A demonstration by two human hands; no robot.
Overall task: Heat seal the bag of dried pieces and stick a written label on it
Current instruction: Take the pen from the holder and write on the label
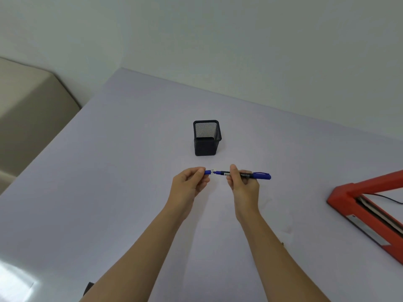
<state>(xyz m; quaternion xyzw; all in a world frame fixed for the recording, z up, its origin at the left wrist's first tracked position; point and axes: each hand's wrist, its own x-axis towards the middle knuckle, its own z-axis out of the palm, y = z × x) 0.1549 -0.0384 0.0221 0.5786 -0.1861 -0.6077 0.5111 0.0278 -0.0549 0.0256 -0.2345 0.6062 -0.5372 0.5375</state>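
Observation:
A blue marker (255,175) lies level above the pale table (109,182), with a blue cap on its right end. My right hand (241,182) grips its black barrel. My left hand (192,182) pinches a small blue cap (208,172) just off the marker's left tip, a narrow gap between them. A red heat sealer (366,212) sits at the right edge, partly cut off. Neither the bag of dried pieces nor a label is in view.
A black mesh pen holder (206,138) stands just beyond my hands and looks to hold nothing. A black cable (390,198) runs behind the sealer. A beige block (32,118) stands off the table's left edge. A white wall rises behind.

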